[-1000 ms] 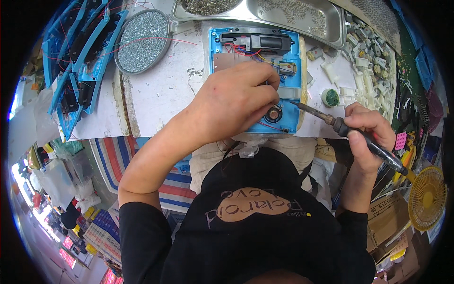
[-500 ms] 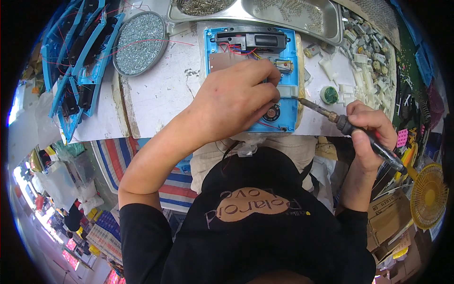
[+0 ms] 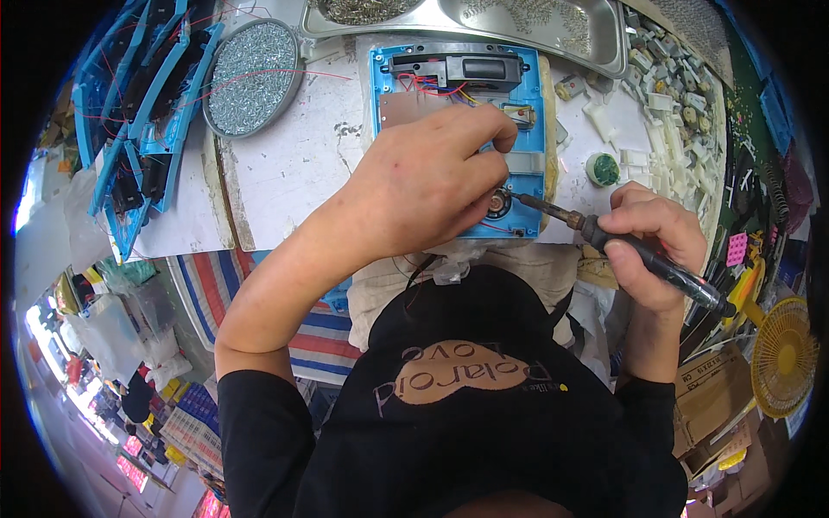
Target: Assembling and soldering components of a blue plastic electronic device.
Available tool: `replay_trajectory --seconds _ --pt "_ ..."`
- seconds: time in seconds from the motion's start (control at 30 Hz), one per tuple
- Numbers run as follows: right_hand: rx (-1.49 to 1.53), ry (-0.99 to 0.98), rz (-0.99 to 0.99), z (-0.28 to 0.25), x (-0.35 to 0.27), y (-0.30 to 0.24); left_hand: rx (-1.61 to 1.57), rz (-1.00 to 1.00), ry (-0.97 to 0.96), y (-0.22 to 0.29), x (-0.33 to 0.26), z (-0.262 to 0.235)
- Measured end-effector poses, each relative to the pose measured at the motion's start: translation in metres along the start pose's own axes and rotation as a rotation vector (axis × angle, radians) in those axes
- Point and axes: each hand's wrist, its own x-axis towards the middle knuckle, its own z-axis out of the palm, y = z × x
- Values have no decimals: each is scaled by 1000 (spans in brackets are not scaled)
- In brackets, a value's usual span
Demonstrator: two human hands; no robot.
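In front of me lies a blue plastic housing [image 3: 531, 188], open side up, with a black module [image 3: 484, 69], thin coloured wires and a small round speaker [image 3: 499, 205] inside. My left hand [image 3: 436, 177] rests over its left half with the fingers curled in; whatever the fingertips pinch is hidden beneath them. A soldering iron [image 3: 635, 244] with a black handle is gripped in my right hand [image 3: 661, 237]. Its tip points left and meets the speaker area close to my left fingers. Beside the housing, on the right, stands a small round tub of green material [image 3: 602, 169].
A round dish of small metal screws [image 3: 253, 79] sits at left, near stacked blue housings [image 3: 155, 112] with red wires. A metal tray [image 3: 535, 30] lies at the back. Small white and grey parts [image 3: 669, 112] are heaped at right. A yellow fan [image 3: 784, 356] stands lower right.
The soldering iron and my right hand have moved left and slightly down, bringing the tip from the housing's right part to the speaker. My left hand has stayed nearly in place.
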Motion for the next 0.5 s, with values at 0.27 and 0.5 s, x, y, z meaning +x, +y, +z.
replay_trajectory --seconds 0.27,0.5 --pt "-56 -20 -9 2 6 -2 44 33 -43 1 2 -3" --pt "41 89 397 11 9 -28 83 26 -86 3 4 -4"
